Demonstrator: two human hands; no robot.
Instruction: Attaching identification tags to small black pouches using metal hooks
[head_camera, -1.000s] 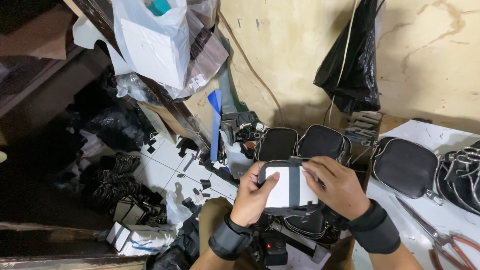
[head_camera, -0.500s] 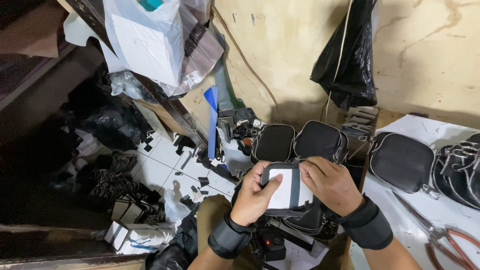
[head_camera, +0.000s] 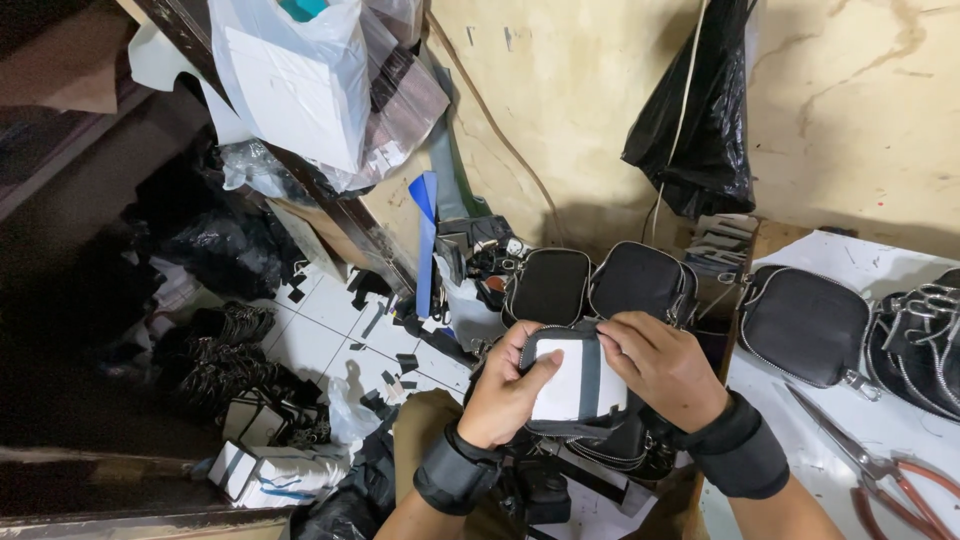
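Observation:
Both my hands hold a small black zip pouch (head_camera: 572, 400) with white card stuffing showing through its opened face. My left hand (head_camera: 505, 392) grips its left edge, the thumb lying across the white card. My right hand (head_camera: 660, 365) clasps the top right corner, fingers curled over the zip. Both wrists wear black bands. More black pouch parts lie in my lap under the held one.
Two finished black pouches (head_camera: 600, 283) stand behind my hands, another (head_camera: 803, 323) lies on the white table (head_camera: 900, 425) at right beside zip-trimmed pieces (head_camera: 922, 340) and red-handled scissors (head_camera: 885, 470). A black bag (head_camera: 700, 130) hangs on the wall. Scraps and boxes litter the tiled floor (head_camera: 330, 330) at left.
The pouch has been drawn in tighter between my hands and my right hand has slid to its top corner. The view dipped slightly.

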